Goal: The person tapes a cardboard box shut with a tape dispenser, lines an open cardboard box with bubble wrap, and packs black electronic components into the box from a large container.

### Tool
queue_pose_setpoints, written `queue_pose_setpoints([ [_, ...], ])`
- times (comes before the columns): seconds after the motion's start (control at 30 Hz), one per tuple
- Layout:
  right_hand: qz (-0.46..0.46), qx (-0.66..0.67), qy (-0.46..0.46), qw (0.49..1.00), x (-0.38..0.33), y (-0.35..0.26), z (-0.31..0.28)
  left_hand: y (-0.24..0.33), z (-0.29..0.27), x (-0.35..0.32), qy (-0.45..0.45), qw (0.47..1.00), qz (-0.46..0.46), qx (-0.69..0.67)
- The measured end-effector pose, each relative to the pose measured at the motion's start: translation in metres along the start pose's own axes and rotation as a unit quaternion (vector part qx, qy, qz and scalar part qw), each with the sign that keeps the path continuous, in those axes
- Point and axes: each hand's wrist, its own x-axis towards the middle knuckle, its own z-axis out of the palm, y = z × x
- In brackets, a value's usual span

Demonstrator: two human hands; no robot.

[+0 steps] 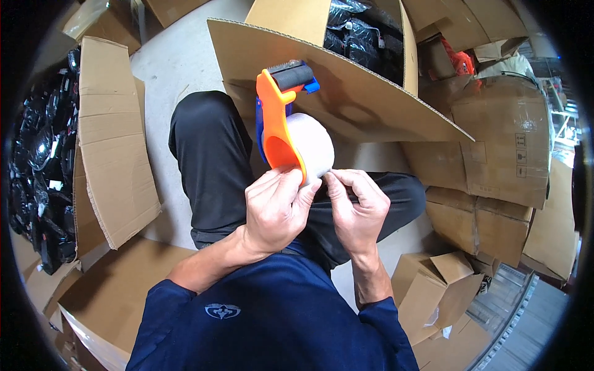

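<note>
In the head view, the tape roll (317, 147) sits on the orange tape dispenser (276, 120), just off centre toward 12 o'clock. The left hand (275, 210), at the roll's 7 o'clock, closes thumb and fingers on the dispenser's lower end; the right hand (362, 211), at 5 o'clock, pinches narrowly by the roll's lower edge. Mounting the roll looks done; no strip is visible reaching the dark roller (291, 76), so that link seems unmade. At 1 o'clock the carton (346, 96) stands open.

Whether the right fingertips hold a tape end, I cannot tell. The dispenser's blue part is half hidden, the upper edge crops the carton, and black packages (40, 154) at 9 o'clock blur together.
</note>
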Motion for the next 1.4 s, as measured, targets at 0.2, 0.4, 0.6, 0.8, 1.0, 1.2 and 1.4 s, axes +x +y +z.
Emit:
queue_pose_setpoints([
  [0.2,-0.048,-0.066,0.039,0.996,-0.001,0.001,0.014,0.003,0.000,0.002,0.013,0.996,0.069,0.053],
  [0.4,-0.147,-0.166,0.055,0.974,0.011,0.013,0.015,0.001,0.000,0.007,0.008,0.996,0.051,0.069],
  [0.6,-0.163,-0.108,-0.022,0.980,0.025,0.022,0.009,-0.005,-0.002,-0.002,0.011,0.998,-0.061,-0.018],
  [0.8,-0.170,-0.018,0.050,0.984,0.014,0.006,0.019,-0.005,-0.004,0.003,0.016,0.997,-0.069,0.003],
  [1.0,-0.017,0.151,0.068,0.986,-0.005,0.008,0.040,-0.007,-0.008,0.008,0.013,0.994,-0.105,-0.014],
  [1.2,0.013,0.299,-0.013,0.954,-0.017,-0.005,0.037,-0.010,-0.004,-0.007,0.106,0.965,-0.178,-0.159],
  [1.4,-0.049,0.192,-0.174,0.965,-0.003,0.013,0.002,0.008,-0.022,-0.005,0.047,0.898,-0.278,-0.336],
])
